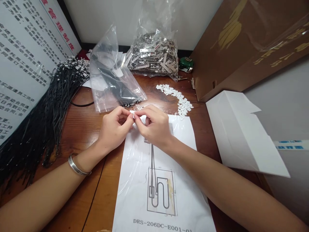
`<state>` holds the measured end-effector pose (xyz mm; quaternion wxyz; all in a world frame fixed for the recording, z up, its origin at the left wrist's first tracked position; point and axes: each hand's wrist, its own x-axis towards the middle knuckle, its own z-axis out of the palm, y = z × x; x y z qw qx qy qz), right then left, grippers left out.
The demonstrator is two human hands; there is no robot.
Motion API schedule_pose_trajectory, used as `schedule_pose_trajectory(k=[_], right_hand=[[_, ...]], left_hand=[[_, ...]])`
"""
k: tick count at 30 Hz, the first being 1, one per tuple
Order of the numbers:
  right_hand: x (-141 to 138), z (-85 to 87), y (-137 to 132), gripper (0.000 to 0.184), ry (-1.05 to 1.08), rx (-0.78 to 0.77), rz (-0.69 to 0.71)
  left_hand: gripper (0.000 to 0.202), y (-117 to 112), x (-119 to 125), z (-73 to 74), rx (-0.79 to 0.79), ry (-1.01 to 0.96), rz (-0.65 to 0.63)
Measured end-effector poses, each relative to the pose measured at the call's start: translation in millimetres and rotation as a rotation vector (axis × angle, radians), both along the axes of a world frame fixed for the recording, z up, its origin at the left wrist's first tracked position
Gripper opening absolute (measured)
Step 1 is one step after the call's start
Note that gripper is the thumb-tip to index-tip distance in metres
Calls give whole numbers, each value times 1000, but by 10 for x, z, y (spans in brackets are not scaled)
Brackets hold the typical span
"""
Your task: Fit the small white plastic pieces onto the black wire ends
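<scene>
Fingertips of my left hand (117, 125) and my right hand (154, 124) meet in a pinch over the top of a printed diagram sheet (135, 190). Between them a tiny whitish piece (133, 115) just shows; most of it is covered by the fingers. Right behind the hands lie small dark metal parts (131, 103) at the mouth of a clear plastic bag (103, 93). A curved row of small white plastic pieces (184, 104) is spread on the wood to the right of the hands.
A bag of flat metal strips (154, 54) stands by the wall, beside a green tape measure (186, 64). Black cables (55, 106) with white ends are bundled at left. A brown box (241, 38) and folded white card (241, 135) flank the wooden table (82, 125) at right.
</scene>
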<state>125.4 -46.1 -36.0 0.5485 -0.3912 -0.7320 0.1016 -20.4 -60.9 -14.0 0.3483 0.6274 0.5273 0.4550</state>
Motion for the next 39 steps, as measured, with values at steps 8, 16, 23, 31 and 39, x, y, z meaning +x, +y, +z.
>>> schedule_pose_trajectory(k=[8, 16, 23, 31, 39], right_hand=[[14, 61, 16, 10, 195, -326, 27], [24, 86, 4, 9, 205, -323, 73], [19, 97, 0, 10, 181, -295, 80], [14, 94, -3, 9, 177, -288, 74], [17, 76, 1, 11, 129, -187, 63]], left_hand=[[14, 5, 20, 39, -46, -119, -9], [13, 6, 27, 61, -50, -135, -7], [12, 7, 14, 44, -54, -142, -9], [14, 0, 29, 57, -75, -147, 2], [18, 12, 17, 68, -99, -172, 1]])
